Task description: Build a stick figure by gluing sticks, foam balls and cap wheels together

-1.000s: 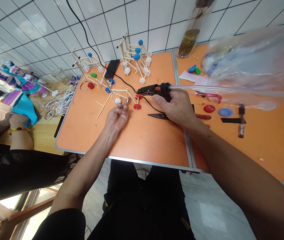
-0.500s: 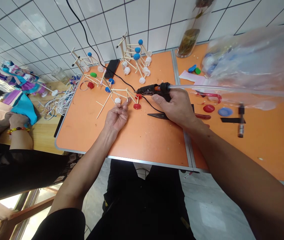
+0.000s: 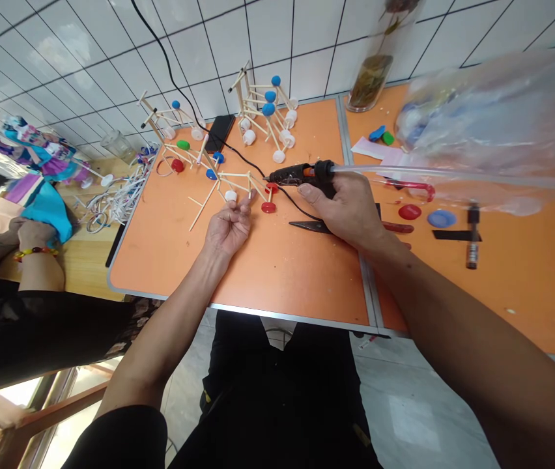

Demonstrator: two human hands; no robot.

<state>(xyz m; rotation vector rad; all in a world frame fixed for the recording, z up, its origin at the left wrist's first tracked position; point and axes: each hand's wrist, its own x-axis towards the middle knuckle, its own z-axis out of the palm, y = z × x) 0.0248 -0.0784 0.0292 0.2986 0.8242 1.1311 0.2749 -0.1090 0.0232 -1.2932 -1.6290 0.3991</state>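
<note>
My right hand (image 3: 348, 208) is wrapped round a black hot glue gun (image 3: 290, 175), with a long clear glue stick (image 3: 419, 171) sticking out of its back. The gun's nozzle is just above the red wheels (image 3: 268, 208) of a small wooden stick model (image 3: 233, 175). My left hand (image 3: 229, 231), palm up, has its curled fingers closed on the near side of this model, beside its white cap (image 3: 230, 195). Blue caps (image 3: 212, 174) are at the model's far left end. Under my right hand lie scissors (image 3: 309, 226) with dark blades and red handles.
Other stick models with caps (image 3: 268, 109) stand by the tiled wall, near a black phone (image 3: 219, 133). A cord (image 3: 170, 75) crosses the orange table (image 3: 277, 286). A plastic bag (image 3: 492, 124), loose caps and a marker (image 3: 473, 238) are at right. Another person's hands (image 3: 36, 234) rest at left.
</note>
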